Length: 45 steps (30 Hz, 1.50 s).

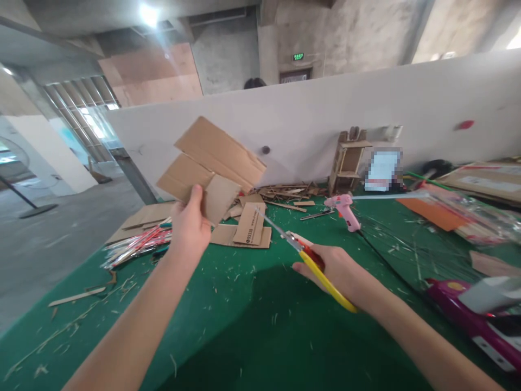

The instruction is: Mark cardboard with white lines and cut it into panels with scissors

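My left hand (191,225) grips several overlapping pieces of brown cardboard (222,149), raised above the far part of the table, with the thumb pressed on the front piece. In my right hand (337,266) is a pair of scissors (321,274) with yellow and red handles. Their blades point up and left toward cut cardboard pieces (250,225) lying on the table, one with printed text. Whether the blades touch anything I cannot tell. Part of the scissors' handle is hidden by my fingers.
On the green table (244,309) lie wood scraps (288,191), plastic-wrapped sticks (138,244) and a pink glue gun (348,212) with a black cord. A small cardboard shelf (348,160) stands by the white partition (313,117). A purple device (468,317) sits at right.
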{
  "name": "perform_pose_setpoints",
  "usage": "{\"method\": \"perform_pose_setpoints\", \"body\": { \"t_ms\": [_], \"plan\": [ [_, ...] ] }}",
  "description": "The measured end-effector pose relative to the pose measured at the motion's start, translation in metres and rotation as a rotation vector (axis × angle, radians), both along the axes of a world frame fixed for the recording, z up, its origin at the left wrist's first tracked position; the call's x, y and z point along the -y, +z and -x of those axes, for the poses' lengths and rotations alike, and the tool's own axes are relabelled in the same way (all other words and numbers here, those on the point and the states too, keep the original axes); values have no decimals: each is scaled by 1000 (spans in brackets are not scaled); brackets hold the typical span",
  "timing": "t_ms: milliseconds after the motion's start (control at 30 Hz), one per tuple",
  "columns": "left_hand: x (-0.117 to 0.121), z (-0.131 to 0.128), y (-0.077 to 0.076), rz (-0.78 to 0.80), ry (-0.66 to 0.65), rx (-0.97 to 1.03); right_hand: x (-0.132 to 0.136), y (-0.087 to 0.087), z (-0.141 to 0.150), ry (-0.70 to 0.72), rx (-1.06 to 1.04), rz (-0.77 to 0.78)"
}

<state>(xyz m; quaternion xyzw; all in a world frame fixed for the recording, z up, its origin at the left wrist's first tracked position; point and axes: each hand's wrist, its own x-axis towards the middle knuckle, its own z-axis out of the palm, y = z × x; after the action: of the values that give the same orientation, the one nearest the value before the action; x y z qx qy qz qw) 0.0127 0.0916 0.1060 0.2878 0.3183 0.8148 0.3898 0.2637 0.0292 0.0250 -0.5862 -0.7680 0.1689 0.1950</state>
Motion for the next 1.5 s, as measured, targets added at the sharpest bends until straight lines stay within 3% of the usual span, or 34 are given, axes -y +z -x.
{"method": "perform_pose_setpoints", "body": {
  "t_ms": [67,133,233,300,400,500,567,633,733,833,933,1000,1167,1333,1500],
  "plan": [
    [-4,11,4,-14,41,-21,-5,-8,-2,-72,66,-51],
    [-3,14,4,13,-41,-116,-10,-14,-5,-71,86,-133],
    [6,7,-4,155,-317,-365,-12,-10,-8,-105,-52,-334],
    [13,0,-10,262,-531,-535,-10,0,-8,-127,-330,-386],
    [22,-10,-19,360,-750,-751,-5,14,-6,-47,-904,-158],
    [25,-19,-27,395,-823,-852,-2,19,-5,-18,-1190,165],
    [25,-23,-31,366,-822,-855,-1,18,-4,-64,-1262,259],
    [22,-24,-33,311,-802,-857,-2,18,-3,-95,-1303,254],
    [17,-22,-35,259,-778,-892,-2,21,0,-86,-1239,88],
    [11,-19,-40,276,-727,-946,-3,26,4,-57,-986,-146],
    [8,-14,-43,326,-709,-1003,-3,27,6,-59,-902,-206],
    [9,-9,-39,383,-682,-1012,-3,25,5,-81,-1038,-147],
    [14,8,-18,458,-402,-823,-2,25,-3,-291,-1415,50],
    [15,9,-12,468,-389,-1006,0,21,3,-268,-1315,90],
    [12,5,-17,490,-347,-959,-12,16,12,-355,-1357,352]
  ]
}}
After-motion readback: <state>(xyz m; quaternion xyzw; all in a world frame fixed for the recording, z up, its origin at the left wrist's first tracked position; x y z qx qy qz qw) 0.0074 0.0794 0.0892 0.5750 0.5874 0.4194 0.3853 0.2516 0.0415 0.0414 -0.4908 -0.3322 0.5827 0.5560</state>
